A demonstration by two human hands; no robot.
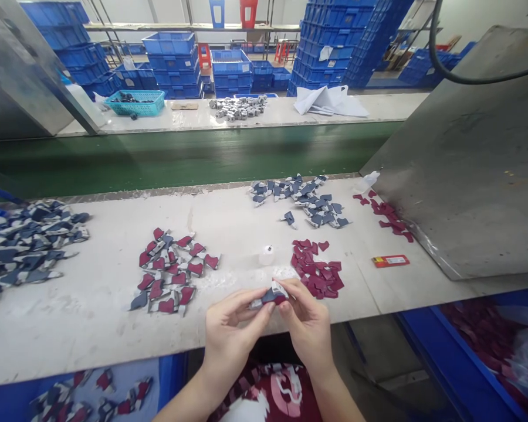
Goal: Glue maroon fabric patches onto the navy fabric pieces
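Between my fingertips, close to the table's front edge, is a small grey-and-white plastic part (269,295) with a maroon piece on its lower right side. My left hand (235,328) is closed on its left end. The thumb and fingers of my right hand (307,319) grip the other end. Just beyond my hands stands a small whitish container (267,255) with a dark tip on top. Loose flat maroon pieces (319,271) lie right of it. To the left sits a heap of grey-and-white parts with maroon faces (169,272).
More grey-and-white parts lie at the back (310,199) and in a large pile (26,240) at far left. A red packet (391,261) rests on the right, near a slanted metal panel (470,164). Blue bins stand below the table, one holding assembled parts (88,398), another maroon pieces (488,346).
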